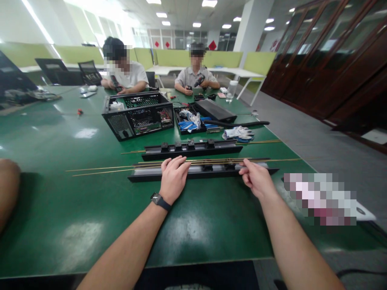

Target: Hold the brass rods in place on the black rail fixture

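Observation:
A long black channel (205,174) with a pale inner strip lies across the green table before me. Several thin brass-coloured rods (99,169) run lengthwise over it and stick out past its left end; one reaches beyond the right end. My left hand (174,179), with a dark watch on the wrist, rests over the rods and the channel, fingers stretched out. Towards the channel's right end my right hand (256,177) has its fingers curled, thumb and index pinched at a rod. Behind lies a second black channel (193,151) with small black blocks and more rods.
An open black computer case (137,117) stands beyond the channels. Right of it are a black tray (190,128) with gloves, a dark flat box (214,110) and a white glove (238,133). Two people sit opposite, one holding a power drill (199,79). A bare limb (7,189) shows at left.

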Tool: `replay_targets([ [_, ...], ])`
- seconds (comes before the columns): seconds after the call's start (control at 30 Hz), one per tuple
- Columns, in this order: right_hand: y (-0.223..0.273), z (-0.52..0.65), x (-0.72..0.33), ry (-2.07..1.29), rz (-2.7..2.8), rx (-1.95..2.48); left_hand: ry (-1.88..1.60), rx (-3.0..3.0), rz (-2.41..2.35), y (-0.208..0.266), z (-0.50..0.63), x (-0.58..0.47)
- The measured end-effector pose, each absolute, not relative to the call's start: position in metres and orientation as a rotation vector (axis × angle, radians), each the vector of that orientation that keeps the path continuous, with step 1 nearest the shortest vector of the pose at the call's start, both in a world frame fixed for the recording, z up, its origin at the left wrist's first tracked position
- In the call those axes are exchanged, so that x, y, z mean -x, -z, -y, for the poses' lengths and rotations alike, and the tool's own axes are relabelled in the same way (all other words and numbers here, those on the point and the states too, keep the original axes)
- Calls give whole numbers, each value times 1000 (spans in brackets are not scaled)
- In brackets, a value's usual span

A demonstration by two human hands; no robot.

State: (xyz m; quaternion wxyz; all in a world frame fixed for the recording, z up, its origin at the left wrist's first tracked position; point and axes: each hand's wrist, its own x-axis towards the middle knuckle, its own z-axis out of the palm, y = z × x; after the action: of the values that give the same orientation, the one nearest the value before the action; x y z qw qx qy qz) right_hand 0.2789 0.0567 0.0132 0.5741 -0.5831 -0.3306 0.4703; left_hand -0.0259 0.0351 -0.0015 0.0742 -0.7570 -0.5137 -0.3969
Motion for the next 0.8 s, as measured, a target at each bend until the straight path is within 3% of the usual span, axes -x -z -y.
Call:
replay_targets([
  [0.07,-13,-55,-280,-912,804,1482,1200,2276,1547,1,-35,26],
  [0.2,-13,-51,-285,-164,983,1741,1222,2275,1556,-2,-34,26],
  [0.33,-11,-51,-283,318,1266,1630,1239,2233,1591,-4,-30,28],
  [0.8,5,-54,-271,290,1905,1378,1190,2212,1628,-4,-29,32],
])
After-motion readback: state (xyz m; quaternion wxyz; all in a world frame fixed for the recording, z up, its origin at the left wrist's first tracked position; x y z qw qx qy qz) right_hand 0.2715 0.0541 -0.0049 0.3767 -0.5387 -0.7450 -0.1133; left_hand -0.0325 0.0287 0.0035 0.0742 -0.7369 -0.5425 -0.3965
